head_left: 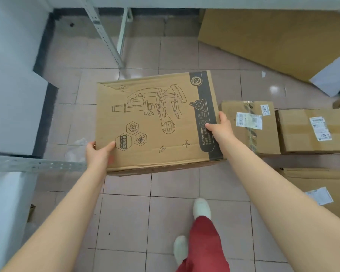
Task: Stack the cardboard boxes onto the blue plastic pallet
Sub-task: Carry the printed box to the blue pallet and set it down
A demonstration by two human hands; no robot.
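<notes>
A brown cardboard box printed with a microscope drawing is held in the air above the tiled floor, in the middle of the head view. My left hand grips its near left corner, thumb on top. On the right edge, over the dark printed stripe, my right hand clamps the box. Two more cardboard boxes with shipping labels sit on the floor just right of the held box. No blue pallet shows in this view.
A metal shelf post stands behind the box, and a perforated rail juts in at the left. A flat cardboard sheet lies at the back right. Flattened cardboard lies at the near right. My feet are on the tiles below.
</notes>
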